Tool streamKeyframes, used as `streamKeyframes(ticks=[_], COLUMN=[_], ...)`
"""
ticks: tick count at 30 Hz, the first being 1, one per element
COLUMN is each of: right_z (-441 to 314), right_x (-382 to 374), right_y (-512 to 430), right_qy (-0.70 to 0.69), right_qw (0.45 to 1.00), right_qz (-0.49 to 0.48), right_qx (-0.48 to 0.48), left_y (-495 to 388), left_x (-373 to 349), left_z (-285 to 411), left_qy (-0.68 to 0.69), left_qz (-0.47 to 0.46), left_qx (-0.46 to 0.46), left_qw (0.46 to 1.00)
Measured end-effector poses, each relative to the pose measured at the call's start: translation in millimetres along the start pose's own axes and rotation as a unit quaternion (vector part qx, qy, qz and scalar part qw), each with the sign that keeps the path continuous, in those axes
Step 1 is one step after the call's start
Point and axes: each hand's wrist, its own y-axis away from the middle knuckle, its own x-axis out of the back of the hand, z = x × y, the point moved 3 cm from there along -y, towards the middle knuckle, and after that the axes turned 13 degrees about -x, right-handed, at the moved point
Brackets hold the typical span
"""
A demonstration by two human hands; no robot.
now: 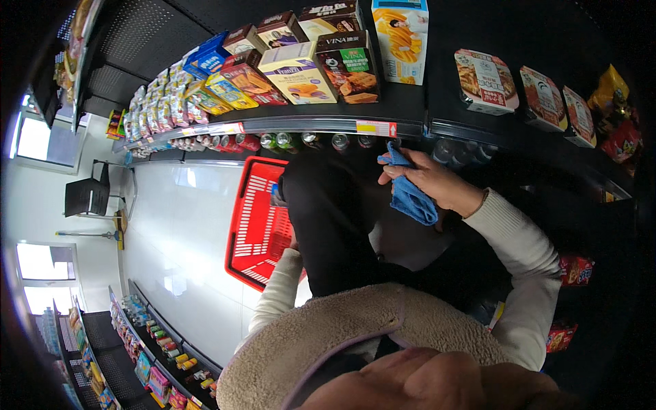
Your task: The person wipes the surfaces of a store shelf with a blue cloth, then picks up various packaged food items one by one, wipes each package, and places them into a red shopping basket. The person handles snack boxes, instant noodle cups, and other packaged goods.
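A folded blue cloth [411,202] is gripped in my right hand [435,177], just in front of the shelf's front rail [318,124]. One end of the cloth sticks up past my fingers, close to the drink cans [340,142] on the level below. My left hand [294,242] reaches down beside my bent knee [323,205] at the red plastic shopping basket [237,246]. The knee hides most of that hand, so its hold on the basket cannot be made out. A small blue-and-dark item [277,197] shows inside the basket, partly covered by my leg.
Cookie boxes [298,74], a tall biscuit box [401,43] and bagged snacks [159,107] stand on the shelf. Further right sit sealed food trays [487,82]. Across the tiled floor [179,230] are another stocked shelf [154,353], a black chair [87,197] and a mop [115,236].
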Motion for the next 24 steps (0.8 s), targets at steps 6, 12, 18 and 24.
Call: streamKeyframes(ticks=[6,12,18,24], right_z=[-5.6,-25.9,-31.2,-23.6], right_x=[6.7,34.7,56.3,50.6], right_y=[3.8,12.8,15.5,7.2], right_qy=[-0.02,-0.061,-0.245,-0.235], right_qw=[0.999,0.981,0.957,0.968], right_qz=[0.007,0.062,0.057,0.065], right_qx=[0.029,0.174,0.142,0.065], left_y=[-4.8,-36.5,-29.8,-74.3], left_x=[-9.5,26.8,-39.2,-133.7], left_z=[25.4,202.0,451.5,536.6], left_qy=[-0.205,-0.218,-0.284,-0.479], left_qz=[-0.086,0.104,0.179,0.106], left_qx=[-0.049,-0.269,-0.552,-0.638], left_qw=[0.974,0.932,0.763,0.593])
